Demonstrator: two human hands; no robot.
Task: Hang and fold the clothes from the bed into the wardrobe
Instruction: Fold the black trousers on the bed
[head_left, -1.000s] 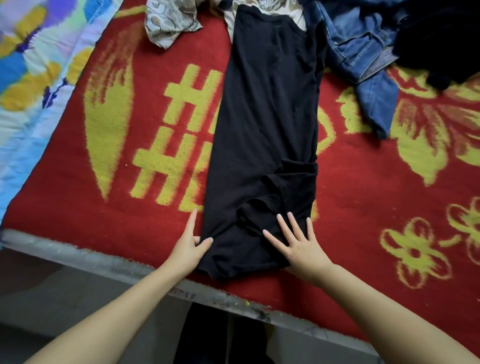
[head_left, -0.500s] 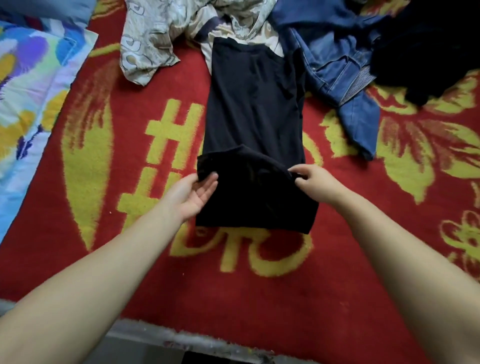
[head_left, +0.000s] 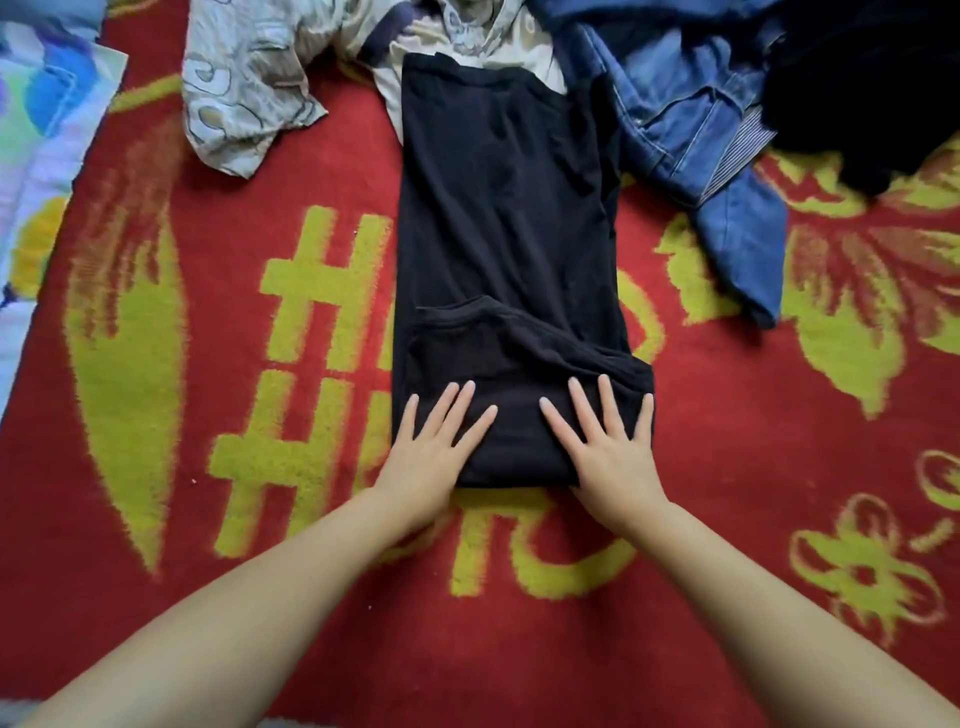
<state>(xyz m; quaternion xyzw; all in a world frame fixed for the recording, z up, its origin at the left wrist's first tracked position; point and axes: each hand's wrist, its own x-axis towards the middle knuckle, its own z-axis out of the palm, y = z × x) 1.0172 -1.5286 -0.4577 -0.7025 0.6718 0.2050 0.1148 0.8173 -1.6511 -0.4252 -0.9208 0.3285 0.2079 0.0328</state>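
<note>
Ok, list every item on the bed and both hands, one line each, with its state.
black shirt: laid flat, near end folded up once
left hand: flat, fingers spread, presses the fold
right hand: flat, fingers spread, presses the fold
patterned beige garment: crumpled, unfolded
denim garment: heaped, unfolded
dark garment: heaped, unfolded
red blanket: spread flat under everything

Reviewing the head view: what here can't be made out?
- Wardrobe: outside the frame.
- Dark garment, top right: cut by the edge, type unclear.
- Denim garment: bunched, partly under the dark one.
- Patterned beige garment: top cut off.
- Black shirt: front hidden by folding.
</note>
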